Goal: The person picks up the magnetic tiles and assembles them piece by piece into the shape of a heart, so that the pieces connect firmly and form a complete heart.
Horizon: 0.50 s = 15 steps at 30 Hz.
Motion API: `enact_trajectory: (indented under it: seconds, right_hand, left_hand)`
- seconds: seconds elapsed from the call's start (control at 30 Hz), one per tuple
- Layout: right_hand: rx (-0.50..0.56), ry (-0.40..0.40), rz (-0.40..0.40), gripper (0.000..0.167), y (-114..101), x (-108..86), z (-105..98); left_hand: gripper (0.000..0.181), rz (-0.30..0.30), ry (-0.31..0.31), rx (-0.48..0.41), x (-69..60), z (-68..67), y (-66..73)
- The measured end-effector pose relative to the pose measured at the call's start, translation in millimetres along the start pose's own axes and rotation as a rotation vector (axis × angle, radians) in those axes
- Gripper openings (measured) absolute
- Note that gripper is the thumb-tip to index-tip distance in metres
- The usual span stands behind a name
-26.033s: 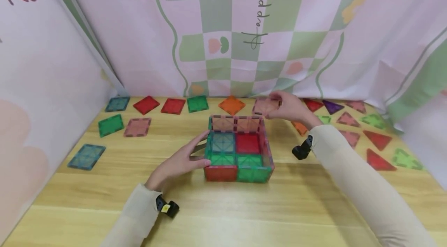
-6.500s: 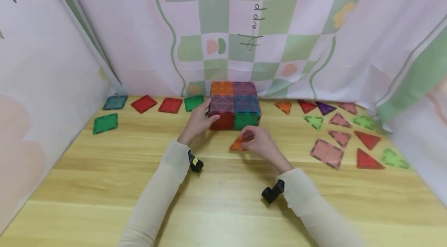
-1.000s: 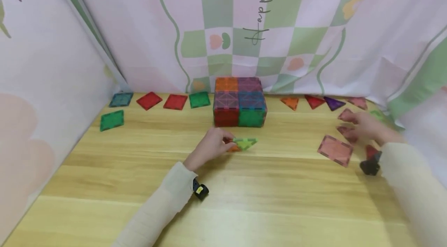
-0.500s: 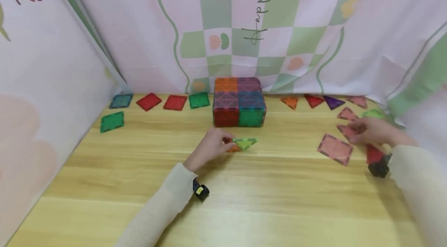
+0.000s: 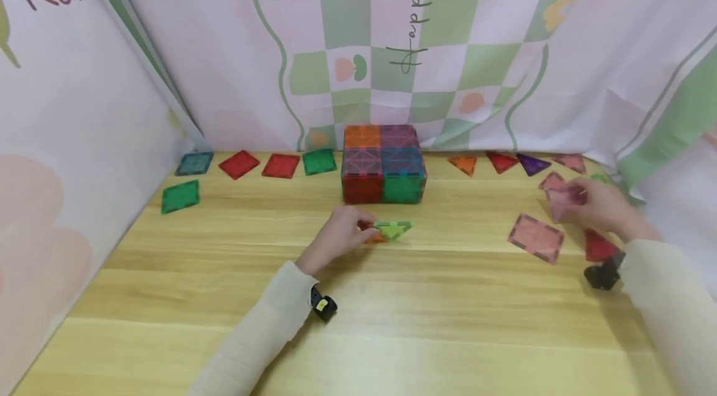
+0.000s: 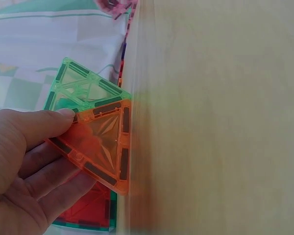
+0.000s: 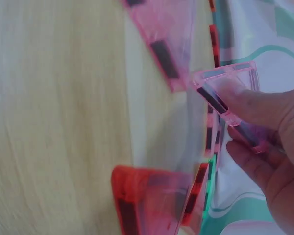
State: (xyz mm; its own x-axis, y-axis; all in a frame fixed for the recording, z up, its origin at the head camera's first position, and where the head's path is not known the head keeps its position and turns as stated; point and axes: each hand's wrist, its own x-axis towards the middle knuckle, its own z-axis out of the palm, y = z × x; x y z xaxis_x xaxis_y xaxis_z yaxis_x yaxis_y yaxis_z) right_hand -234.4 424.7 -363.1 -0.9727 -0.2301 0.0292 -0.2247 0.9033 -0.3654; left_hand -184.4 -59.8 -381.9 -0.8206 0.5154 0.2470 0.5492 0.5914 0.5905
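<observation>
In the head view my left hand [image 5: 336, 234] pinches an orange triangular magnetic tile [image 5: 376, 236] above the table. A light green triangular tile [image 5: 396, 230] joins it edge to edge. The left wrist view has the thumb pressed on the orange tile [image 6: 103, 139] near its seam with the green tile [image 6: 83, 88], fingers behind. Far to the right, my right hand [image 5: 605, 204] pinches a pink triangular tile [image 5: 560, 202], seen raised off the table in the right wrist view, where the pink tile [image 7: 225, 95] sits between thumb and fingers.
A closed box of square tiles [image 5: 383, 165] stands at the back middle. Red [image 5: 281, 165], green [image 5: 319, 161] and blue square tiles lie left. To the right lie a pink square tile [image 5: 536, 238] and several triangles, including red [image 5: 599, 246] and purple [image 5: 533, 164]. A curtain hangs behind.
Over the last second my right hand has reached the pink triangle and lifted it. My left hand stays put. Earlier, the open-topped box was nearer the front; it is now closed and farther back.
</observation>
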Motion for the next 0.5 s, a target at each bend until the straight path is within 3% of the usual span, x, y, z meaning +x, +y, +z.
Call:
enact_trajectory:
  seconds: [0.17,0.3,0.37,0.5]
  right_hand:
    - [0.017,0.153,-0.107,0.026,-23,-2.3,5]
    - [0.058,0.251,-0.214,0.018,-57,-3.0,15]
    - [0.097,0.265,-0.25,0.018,-78,-3.3,21]
    - [0.232,0.2,-0.24,0.016,-119,-5.8,35]
  left_hand:
    - [0.011,-0.019,-0.015,-0.009,-0.8,0.1,0.7]
    - [0.01,-0.025,-0.014,-0.016,-0.8,-0.7,1.2]
    - [0.01,-0.023,-0.011,-0.018,-0.5,-1.0,1.1]
    - [0.009,-0.027,-0.007,-0.015,0.2,-1.4,1.3]
